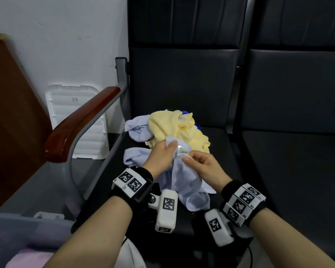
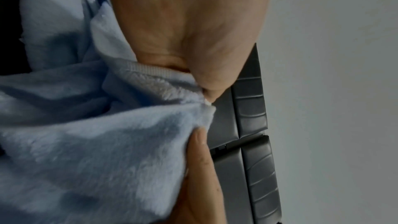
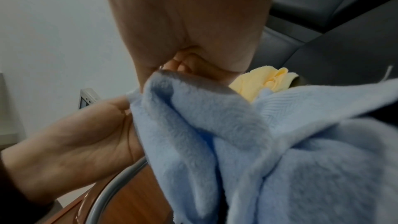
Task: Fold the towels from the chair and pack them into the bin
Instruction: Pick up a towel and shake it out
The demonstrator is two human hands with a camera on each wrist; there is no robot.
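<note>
A light blue towel [image 1: 184, 182] hangs crumpled between both hands above the dark chair seat [image 1: 217, 144]. My left hand [image 1: 163, 152] grips its upper edge near a white label, and my right hand [image 1: 198, 161] pinches the same edge just to the right. Close up, the left wrist view shows the fluffy blue towel [image 2: 96, 142] held at its hem by the left hand [image 2: 206, 91]. In the right wrist view the right hand [image 3: 189, 67] pinches the blue towel [image 3: 280, 151]. Behind lies a yellow towel [image 1: 180, 130] on a pile with another pale blue towel [image 1: 137, 128].
A wooden armrest [image 1: 79, 124] on a grey metal frame borders the seat on the left. A translucent bin [image 1: 17, 236] holding a pink towel stands at the bottom left. A white plastic lid [image 1: 75, 117] leans on the wall. A second dark seat [image 1: 298, 151] lies to the right.
</note>
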